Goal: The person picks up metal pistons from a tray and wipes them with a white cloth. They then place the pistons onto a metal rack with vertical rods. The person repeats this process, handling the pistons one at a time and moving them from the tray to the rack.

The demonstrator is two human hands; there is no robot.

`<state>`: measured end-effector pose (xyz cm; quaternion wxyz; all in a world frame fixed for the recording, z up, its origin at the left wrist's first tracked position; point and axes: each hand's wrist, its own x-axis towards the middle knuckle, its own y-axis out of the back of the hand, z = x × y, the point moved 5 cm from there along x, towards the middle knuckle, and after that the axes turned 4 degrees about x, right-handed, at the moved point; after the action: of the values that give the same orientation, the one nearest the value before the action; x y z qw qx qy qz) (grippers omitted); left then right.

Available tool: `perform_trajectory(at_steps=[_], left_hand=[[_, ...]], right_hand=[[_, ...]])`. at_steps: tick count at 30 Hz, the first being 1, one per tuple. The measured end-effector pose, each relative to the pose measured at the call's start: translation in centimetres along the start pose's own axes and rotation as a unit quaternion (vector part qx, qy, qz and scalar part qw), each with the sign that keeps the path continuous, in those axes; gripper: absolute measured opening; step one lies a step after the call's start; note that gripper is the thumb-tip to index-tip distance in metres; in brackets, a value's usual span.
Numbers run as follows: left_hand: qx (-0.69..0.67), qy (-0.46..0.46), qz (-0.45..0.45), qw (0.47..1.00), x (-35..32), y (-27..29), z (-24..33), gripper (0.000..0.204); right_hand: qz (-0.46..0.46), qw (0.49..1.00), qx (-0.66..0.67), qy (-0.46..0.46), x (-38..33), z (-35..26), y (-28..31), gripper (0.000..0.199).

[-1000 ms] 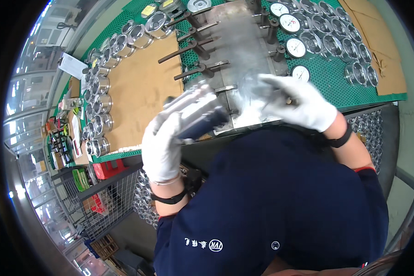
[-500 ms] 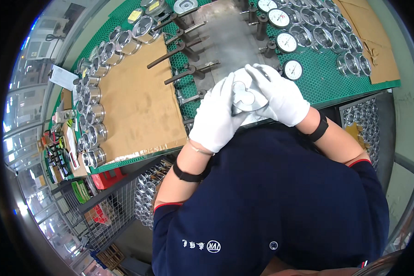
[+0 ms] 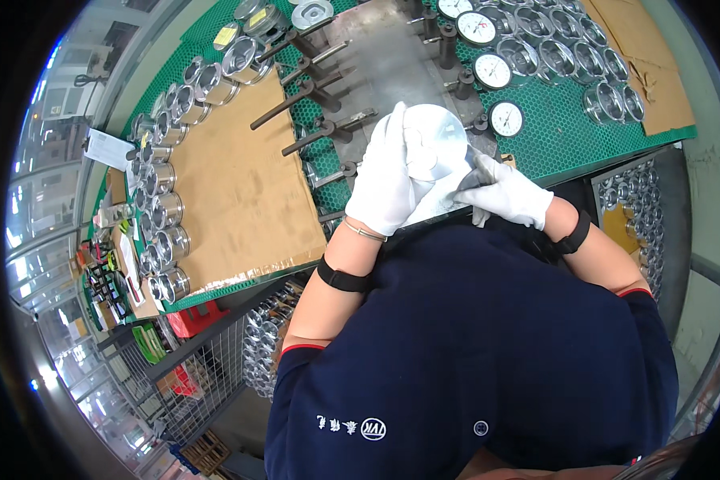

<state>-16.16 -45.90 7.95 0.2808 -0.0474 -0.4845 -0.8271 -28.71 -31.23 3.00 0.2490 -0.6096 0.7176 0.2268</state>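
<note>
A shiny round metal piston [image 3: 442, 138] is tilted so that its bright, flat crown faces me, at the near end of the steel plate. My left hand [image 3: 388, 176], in a white glove, grips the piston along its left side, fingers stretched up beside the crown. To the lower right of the piston is my right hand [image 3: 510, 192], also gloved, with its fingers drawn together. Something dark grey [image 3: 478, 173] shows at those fingertips; whether it is a cloth or soiled glove, I cannot make out. The piston's underside is hidden.
Steel clamp posts with rods [image 3: 322, 128] line the plate's left side. Dial gauges [image 3: 506, 118] stand along its right. Rows of pistons [image 3: 168, 210] border the cardboard sheet [image 3: 244, 176] at left; more pistons [image 3: 556, 58] fill the green mat's far right.
The piston has turned from showing its recessed crown to a plain bright face. My right hand has come off its upper right side and moved down to the right; my left still holds it.
</note>
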Motion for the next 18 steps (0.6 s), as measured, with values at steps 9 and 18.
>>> perform_trajectory(at_steps=[9,18], left_hand=[[-0.015,0.015,0.023,1.000,0.1,-0.7,-0.9,0.107],[0.004,0.011,0.026,1.000,0.2,-0.7,-0.7,0.117]], right_hand=[[0.023,0.999,-0.013,0.025,0.8,0.6,0.4,0.101],[0.036,0.999,-0.031,0.002,0.7,0.0,0.3,0.100]])
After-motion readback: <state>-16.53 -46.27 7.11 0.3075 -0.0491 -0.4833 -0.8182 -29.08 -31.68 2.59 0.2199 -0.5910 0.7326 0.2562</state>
